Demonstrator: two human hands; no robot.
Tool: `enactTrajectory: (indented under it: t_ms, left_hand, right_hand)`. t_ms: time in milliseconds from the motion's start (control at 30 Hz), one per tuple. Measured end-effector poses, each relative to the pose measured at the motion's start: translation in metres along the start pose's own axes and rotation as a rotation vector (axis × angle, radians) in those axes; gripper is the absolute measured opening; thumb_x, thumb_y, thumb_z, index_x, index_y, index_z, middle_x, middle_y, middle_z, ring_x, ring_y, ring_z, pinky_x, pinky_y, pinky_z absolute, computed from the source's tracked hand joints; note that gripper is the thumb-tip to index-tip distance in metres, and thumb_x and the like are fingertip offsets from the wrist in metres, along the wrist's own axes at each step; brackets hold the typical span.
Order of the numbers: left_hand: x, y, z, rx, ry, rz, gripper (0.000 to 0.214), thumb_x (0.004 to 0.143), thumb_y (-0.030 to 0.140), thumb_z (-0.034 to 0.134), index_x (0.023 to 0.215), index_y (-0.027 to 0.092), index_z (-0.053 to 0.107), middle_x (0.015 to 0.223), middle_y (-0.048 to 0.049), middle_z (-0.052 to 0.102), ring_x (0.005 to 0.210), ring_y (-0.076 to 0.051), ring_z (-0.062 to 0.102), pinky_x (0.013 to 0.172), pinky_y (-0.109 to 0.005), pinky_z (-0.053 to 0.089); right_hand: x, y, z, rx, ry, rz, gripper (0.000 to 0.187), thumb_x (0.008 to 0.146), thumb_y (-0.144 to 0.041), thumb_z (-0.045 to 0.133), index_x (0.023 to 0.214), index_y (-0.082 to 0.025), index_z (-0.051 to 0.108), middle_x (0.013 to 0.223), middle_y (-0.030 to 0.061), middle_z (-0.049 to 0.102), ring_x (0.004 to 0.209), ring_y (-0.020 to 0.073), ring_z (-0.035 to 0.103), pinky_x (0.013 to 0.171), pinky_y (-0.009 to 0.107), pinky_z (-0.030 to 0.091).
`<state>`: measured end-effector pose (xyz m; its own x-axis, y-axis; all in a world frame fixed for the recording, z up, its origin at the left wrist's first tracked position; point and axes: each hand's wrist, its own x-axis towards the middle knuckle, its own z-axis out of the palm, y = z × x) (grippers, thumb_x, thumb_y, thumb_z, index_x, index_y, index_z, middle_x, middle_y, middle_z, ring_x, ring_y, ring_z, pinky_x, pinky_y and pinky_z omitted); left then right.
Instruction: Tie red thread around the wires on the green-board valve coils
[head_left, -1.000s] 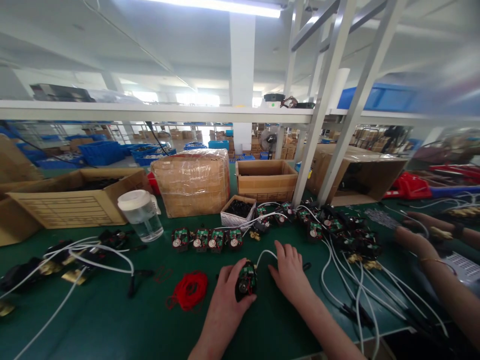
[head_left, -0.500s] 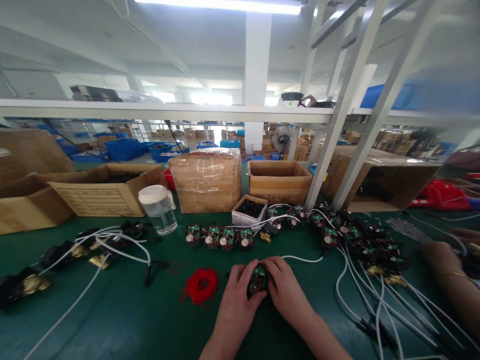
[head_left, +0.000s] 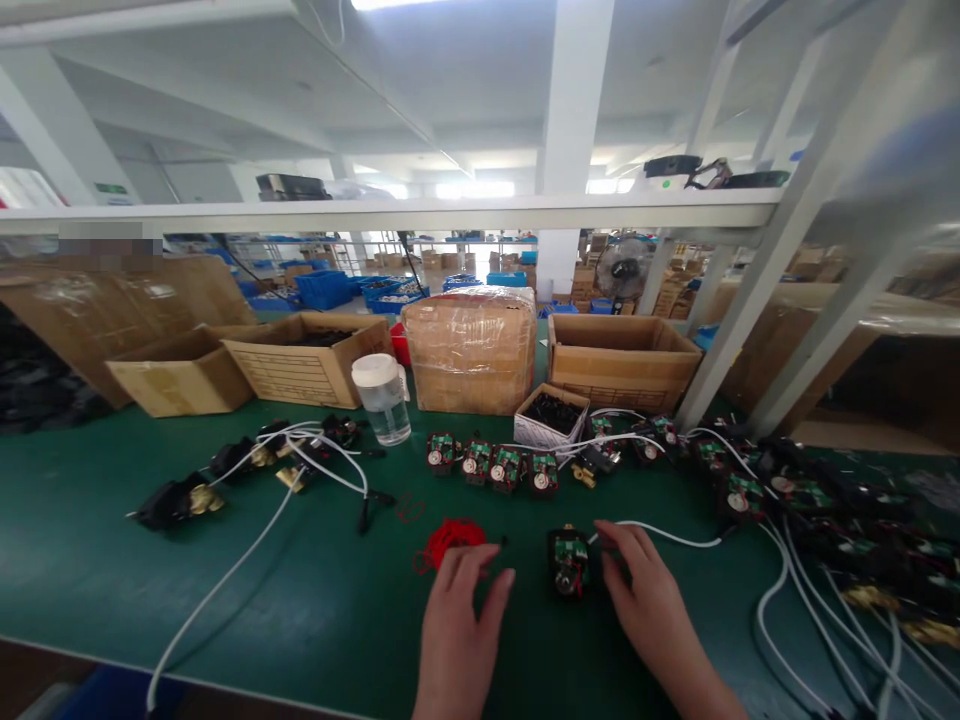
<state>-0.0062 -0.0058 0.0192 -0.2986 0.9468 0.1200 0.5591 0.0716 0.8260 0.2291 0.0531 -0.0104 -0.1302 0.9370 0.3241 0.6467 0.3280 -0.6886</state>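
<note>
On the green table lies a small black device with an exposed green circuit board (head_left: 569, 562), and a white cable runs from it to the right. My right hand (head_left: 646, 600) is just beside its right side, fingers apart, with fingertips close to the cable; whether they touch it I cannot tell. My left hand (head_left: 463, 622) hovers at the near edge of a bundle of red rubber bands or thread (head_left: 450, 540). Its thumb and fingers are apart and nothing shows between them. Several similar circuit-board units (head_left: 506, 466) stand in a row behind.
Devices with brass fittings and white cables lie at left (head_left: 176, 500) and piled at right (head_left: 862, 540). A water jug (head_left: 382, 402), a small box of black parts (head_left: 551, 415) and cardboard boxes (head_left: 472, 355) line the back. A metal post (head_left: 739, 310) rises at right.
Both hands have let go of the circuit-board device, which now lies on the table. My left hand has moved left to the red bundle. The view has turned left.
</note>
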Motion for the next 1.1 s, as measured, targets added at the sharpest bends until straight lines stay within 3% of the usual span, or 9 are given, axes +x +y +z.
enactTrajectory:
  t_ms: [100,167,267,433,767,867,967,1100]
  left_hand:
    - [0.007,-0.023,-0.037,0.136,0.160,-0.135,0.030,0.087,0.045,0.051,0.088,0.025,0.073,0.095,-0.0069,0.068,0.084,-0.026,0.066,0.078,-0.037,0.054]
    - [0.014,-0.036,-0.055,0.203,0.155,-0.183,0.027,0.084,0.043,0.052,0.086,0.025,0.072,0.091,-0.0057,0.068,0.080,-0.025,0.066,0.076,-0.036,0.054]
    - [0.021,-0.048,-0.068,0.253,0.081,-0.217,0.027,0.080,0.043,0.055,0.089,0.025,0.073,0.090,-0.0050,0.068,0.081,-0.025,0.067,0.075,-0.036,0.053]
    - [0.026,-0.048,-0.067,0.329,0.001,-0.190,0.025,0.081,0.040,0.055,0.085,0.025,0.074,0.088,-0.0039,0.067,0.080,-0.023,0.066,0.075,-0.034,0.051]
    - [0.054,-0.018,-0.085,0.447,-0.061,-0.046,0.027,0.089,0.031,0.046,0.084,0.020,0.071,0.090,-0.0052,0.064,0.077,-0.021,0.064,0.072,-0.032,0.048]
    - [0.059,-0.017,-0.077,0.470,-0.106,0.009,0.026,0.088,0.022,0.049,0.093,0.024,0.074,0.095,-0.0045,0.064,0.086,-0.020,0.064,0.078,-0.031,0.048]
    - [0.061,-0.019,-0.066,0.582,-0.124,0.102,0.038,0.085,0.012,0.052,0.105,0.035,0.075,0.106,-0.0036,0.064,0.103,-0.024,0.060,0.087,-0.035,0.044]
    - [0.063,-0.018,-0.058,0.752,-0.160,0.204,0.026,0.082,0.013,0.063,0.087,0.034,0.079,0.102,-0.0031,0.065,0.103,-0.027,0.055,0.089,-0.042,0.040]
  right_hand:
    - [0.002,0.002,0.000,0.019,-0.009,0.010,0.030,0.096,-0.025,0.041,0.121,-0.023,0.057,0.113,0.0102,0.060,0.097,0.0244,0.064,0.084,0.039,0.057]
    - [0.003,0.002,0.001,0.027,-0.004,0.005,0.030,0.096,-0.024,0.041,0.121,-0.023,0.057,0.112,0.0101,0.060,0.096,0.0246,0.064,0.082,0.040,0.056]
    - [0.003,0.002,0.002,0.024,0.002,0.001,0.030,0.095,-0.025,0.042,0.120,-0.023,0.058,0.113,0.0103,0.059,0.097,0.0251,0.063,0.083,0.040,0.056]
    - [0.002,0.004,0.001,0.014,-0.017,0.015,0.031,0.095,-0.026,0.041,0.121,-0.021,0.058,0.115,0.0109,0.057,0.095,0.0240,0.063,0.081,0.039,0.056]
    - [0.002,0.001,0.000,0.018,0.003,0.018,0.031,0.095,-0.024,0.041,0.120,-0.020,0.058,0.114,0.0109,0.058,0.093,0.0230,0.064,0.079,0.036,0.056]
    - [0.001,0.000,0.000,0.019,0.017,0.010,0.030,0.094,-0.023,0.042,0.119,-0.021,0.060,0.114,0.0103,0.058,0.093,0.0227,0.065,0.080,0.035,0.056]
    - [0.000,0.001,0.000,0.013,0.012,0.007,0.031,0.095,-0.022,0.042,0.119,-0.021,0.060,0.115,0.0100,0.058,0.093,0.0225,0.065,0.079,0.034,0.056]
    - [-0.001,0.004,0.001,0.014,-0.023,0.017,0.031,0.096,-0.021,0.039,0.121,-0.021,0.058,0.117,0.0101,0.056,0.094,0.0218,0.064,0.078,0.034,0.055]
